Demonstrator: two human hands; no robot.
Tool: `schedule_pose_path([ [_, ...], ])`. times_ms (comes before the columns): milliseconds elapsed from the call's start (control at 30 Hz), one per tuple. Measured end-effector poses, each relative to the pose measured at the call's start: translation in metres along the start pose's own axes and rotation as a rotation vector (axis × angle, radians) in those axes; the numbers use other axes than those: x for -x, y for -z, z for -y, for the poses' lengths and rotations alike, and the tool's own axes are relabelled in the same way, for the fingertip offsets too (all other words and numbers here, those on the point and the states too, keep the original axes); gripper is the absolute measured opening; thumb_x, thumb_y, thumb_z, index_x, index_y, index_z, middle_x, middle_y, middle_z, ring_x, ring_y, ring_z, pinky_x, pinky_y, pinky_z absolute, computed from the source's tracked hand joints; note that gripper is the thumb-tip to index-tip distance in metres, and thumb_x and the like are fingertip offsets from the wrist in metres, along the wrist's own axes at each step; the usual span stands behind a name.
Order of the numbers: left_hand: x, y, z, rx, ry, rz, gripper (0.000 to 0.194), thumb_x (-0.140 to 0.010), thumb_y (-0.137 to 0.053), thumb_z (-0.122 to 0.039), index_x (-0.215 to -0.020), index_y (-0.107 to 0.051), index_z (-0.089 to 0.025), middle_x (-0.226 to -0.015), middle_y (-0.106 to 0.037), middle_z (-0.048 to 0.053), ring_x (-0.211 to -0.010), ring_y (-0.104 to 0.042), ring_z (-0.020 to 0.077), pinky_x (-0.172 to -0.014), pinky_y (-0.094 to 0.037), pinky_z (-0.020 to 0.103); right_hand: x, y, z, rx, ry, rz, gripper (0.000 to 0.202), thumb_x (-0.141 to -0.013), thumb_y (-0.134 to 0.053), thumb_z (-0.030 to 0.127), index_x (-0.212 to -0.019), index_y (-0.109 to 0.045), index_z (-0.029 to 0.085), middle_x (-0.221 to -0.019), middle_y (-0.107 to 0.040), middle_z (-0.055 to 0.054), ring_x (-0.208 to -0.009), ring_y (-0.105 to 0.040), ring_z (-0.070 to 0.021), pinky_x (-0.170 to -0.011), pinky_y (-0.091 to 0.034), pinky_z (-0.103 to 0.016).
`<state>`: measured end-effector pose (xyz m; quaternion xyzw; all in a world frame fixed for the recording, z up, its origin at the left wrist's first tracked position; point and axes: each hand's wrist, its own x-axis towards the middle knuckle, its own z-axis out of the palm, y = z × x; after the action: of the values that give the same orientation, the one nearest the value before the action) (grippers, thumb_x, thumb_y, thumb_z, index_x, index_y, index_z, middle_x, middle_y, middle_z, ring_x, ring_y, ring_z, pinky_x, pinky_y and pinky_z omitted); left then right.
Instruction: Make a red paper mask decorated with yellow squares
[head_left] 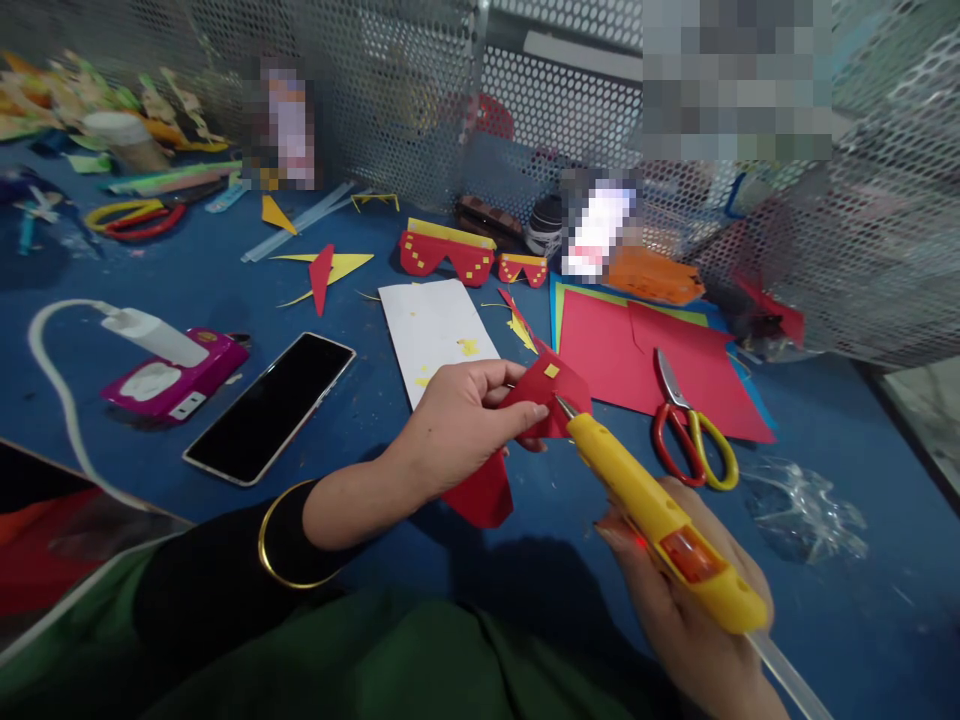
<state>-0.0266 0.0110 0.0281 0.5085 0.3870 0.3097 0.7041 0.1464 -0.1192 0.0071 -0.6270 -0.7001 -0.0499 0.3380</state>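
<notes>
Above the blue surface [217, 290], pinching a red paper shape [574, 387] tightly between left fingers [529, 414], seemingly steadying it near the nozzle [567, 407]; wrapping right fingers [621, 545] snugly round a yellow glue gun [645, 495], likely for aiming.

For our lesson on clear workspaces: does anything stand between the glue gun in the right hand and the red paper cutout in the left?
Nothing visible does. The right hand points the glue gun at the red paper cutout in the left hand; the left thumb lies beside the nozzle, not across it. Contact is unclear.
</notes>
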Motion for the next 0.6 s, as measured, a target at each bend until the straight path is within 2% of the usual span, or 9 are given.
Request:
schedule_pose_path([
  [133,0.0002,-0.0001,-0.0007,0.005,0.023,0.005,0.011,-0.080,-0.070,-0.015,-0.091,-0.072,-0.014,-0.079,-0.077,0.003,-0.064,-0.069,0.0109,-0.067,-0.057,0.022,0.0029,-0.0002,-0.0020,0.024,-0.013,-0.018,0.025,-0.098,-0.056,0.043,-0.084,-0.059,0.023,-0.070,-0.065,0.001,-0.053,-0.062,-0.0122,-0.046,-0.043,-0.023],
  [300,0.0007,-0.0006,-0.0013,0.024,0.011,0.018,0.005,-0.081,-0.068,-0.011,-0.086,-0.070,-0.013,-0.068,-0.072,-0.001,-0.059,-0.066,0.0079,-0.061,-0.053,0.017,0.0089,0.0002,-0.0068,0.059,-0.005,-0.017,0.020,-0.098,-0.056,0.041,-0.090,-0.059,0.023,-0.075,-0.067,0.000,-0.053,-0.061,-0.0120,-0.046,-0.043,-0.024],
  [433,0.0008,-0.0008,-0.0009,0.024,0.012,0.019,0.007,-0.081,-0.068,-0.011,-0.088,-0.070,-0.013,-0.071,-0.073,0.000,-0.059,-0.066,0.0077,-0.062,-0.053,0.018,0.0074,-0.0007,-0.0051,0.028,-0.020,-0.030,0.021,-0.097,-0.058,0.041,-0.088,-0.059,0.022,-0.074,-0.066,0.000,-0.053,-0.061,-0.0114,-0.047,-0.044,-0.023],
  [533,0.0006,0.0000,0.0003,0.000,0.018,0.034,0.008,-0.081,-0.068,-0.013,-0.088,-0.070,-0.013,-0.069,-0.073,0.000,-0.061,-0.067,0.0090,-0.061,-0.052,0.018,0.0081,-0.0009,-0.0029,-0.041,-0.069,-0.007,0.020,-0.095,-0.061,0.041,-0.091,-0.062,0.022,-0.076,-0.068,0.000,-0.055,-0.062,-0.0123,-0.048,-0.045,-0.023],
  [600,0.0005,0.0009,0.0012,-0.028,0.032,0.035,0.013,-0.081,-0.069,-0.016,-0.094,-0.070,-0.013,-0.067,-0.073,0.001,-0.061,-0.068,0.0106,-0.059,-0.050,0.019,0.0096,-0.0009,-0.0020,-0.177,-0.159,-0.018,0.021,-0.095,-0.061,0.043,-0.097,-0.066,0.022,-0.082,-0.070,-0.002,-0.059,-0.063,-0.0135,-0.049,-0.046,-0.024],
])
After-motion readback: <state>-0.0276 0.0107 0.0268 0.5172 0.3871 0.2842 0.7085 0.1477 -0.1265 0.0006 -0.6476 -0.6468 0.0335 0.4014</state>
